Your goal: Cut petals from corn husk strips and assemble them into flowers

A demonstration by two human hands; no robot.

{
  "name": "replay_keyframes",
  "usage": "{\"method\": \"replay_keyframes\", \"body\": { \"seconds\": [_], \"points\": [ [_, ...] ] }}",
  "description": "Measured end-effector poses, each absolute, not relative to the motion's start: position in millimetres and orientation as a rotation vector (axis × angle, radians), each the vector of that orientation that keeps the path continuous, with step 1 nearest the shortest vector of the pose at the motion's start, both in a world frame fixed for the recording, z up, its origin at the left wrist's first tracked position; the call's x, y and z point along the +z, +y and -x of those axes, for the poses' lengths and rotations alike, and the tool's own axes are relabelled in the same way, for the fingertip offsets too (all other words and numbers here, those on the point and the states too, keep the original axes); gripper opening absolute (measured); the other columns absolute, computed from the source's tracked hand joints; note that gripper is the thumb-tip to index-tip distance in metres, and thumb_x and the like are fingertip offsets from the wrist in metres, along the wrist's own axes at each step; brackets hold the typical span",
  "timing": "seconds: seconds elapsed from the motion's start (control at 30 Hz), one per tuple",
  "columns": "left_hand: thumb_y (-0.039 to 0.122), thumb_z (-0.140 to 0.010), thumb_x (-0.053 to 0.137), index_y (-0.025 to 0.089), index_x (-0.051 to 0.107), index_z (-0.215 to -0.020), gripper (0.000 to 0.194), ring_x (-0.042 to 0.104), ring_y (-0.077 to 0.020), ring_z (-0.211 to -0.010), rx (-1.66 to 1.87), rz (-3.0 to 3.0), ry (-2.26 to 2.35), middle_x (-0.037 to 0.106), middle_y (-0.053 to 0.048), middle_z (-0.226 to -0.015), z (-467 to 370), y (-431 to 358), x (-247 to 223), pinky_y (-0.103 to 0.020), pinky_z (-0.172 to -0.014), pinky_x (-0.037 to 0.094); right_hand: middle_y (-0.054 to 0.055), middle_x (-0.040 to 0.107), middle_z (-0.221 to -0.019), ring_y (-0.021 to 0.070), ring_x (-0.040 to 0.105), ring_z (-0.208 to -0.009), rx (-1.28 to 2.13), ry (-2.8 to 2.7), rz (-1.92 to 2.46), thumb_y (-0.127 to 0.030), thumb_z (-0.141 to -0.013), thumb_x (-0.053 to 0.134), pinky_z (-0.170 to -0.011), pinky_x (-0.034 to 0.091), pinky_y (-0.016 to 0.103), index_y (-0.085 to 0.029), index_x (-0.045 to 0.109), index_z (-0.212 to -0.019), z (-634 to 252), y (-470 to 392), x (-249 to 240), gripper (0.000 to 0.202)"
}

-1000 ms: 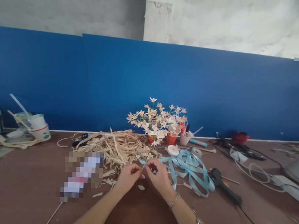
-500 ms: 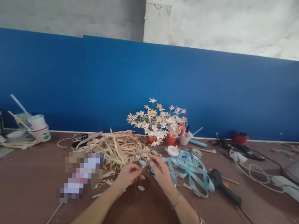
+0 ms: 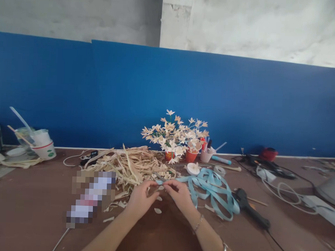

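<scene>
Light blue ribbon [image 3: 212,182] lies in loose loops on the table, and one end of it reaches past the back of my right hand [image 3: 180,196]. That hand's thumb and fingertips are closed on the ribbon. Opposite it is my left hand [image 3: 141,198], its fingertips at the ribbon's end and its thumb spread away below. A dark, narrow blade-like tool lies just beyond my fingertips, partly hidden. Several pale petal-shaped pieces [image 3: 157,211] are scattered on the tabletop between my wrists.
A heap of dry, straw-coloured husk strips [image 3: 133,162] lies behind my left hand. Pale artificial flowers [image 3: 174,135] stand in red cups [image 3: 191,155] at the back. A black glue gun [image 3: 252,211] with its cord is on the right. A blurred-out object [image 3: 92,198] lies left.
My left hand's thumb has spread from its pinch on a thin piece, and its fingertips have moved up to the ribbon's end. My right fingers have come down onto the ribbon.
</scene>
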State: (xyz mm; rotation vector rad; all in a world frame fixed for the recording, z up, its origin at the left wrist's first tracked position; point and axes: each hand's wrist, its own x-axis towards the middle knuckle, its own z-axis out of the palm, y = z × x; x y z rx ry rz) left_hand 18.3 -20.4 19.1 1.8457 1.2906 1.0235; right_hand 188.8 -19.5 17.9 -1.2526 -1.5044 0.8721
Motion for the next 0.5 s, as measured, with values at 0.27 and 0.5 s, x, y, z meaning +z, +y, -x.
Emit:
{"method": "replay_keyframes", "body": {
  "seconds": [0.27,0.5],
  "points": [
    [0.02,-0.078,0.052,0.022,0.064,-0.09,0.017,0.063,-0.0189,-0.083,1.039,-2.199,1.357,0.069,-0.003,-0.089,-19,-27,15,-0.028,-0.076,0.046,0.005,0.07,-0.074,0.0193,0.062,-0.071,0.995,-1.433,1.211,-0.037,-0.071,0.062,-0.066,0.047,0.029,-0.016,0.07,-0.074,-185,-19,8,0.022],
    [0.018,-0.076,0.049,0.019,0.065,-0.078,0.016,0.064,-0.0154,-0.068,1.036,-1.991,1.309,0.069,-0.002,-0.074,-22,-24,17,-0.022,-0.066,0.047,0.006,0.07,-0.079,0.0198,0.062,-0.075,0.966,-1.442,1.227,-0.032,-0.07,0.063,-0.07,0.047,0.03,-0.016,0.07,-0.079,-184,-19,9,0.019]
  ]
}}
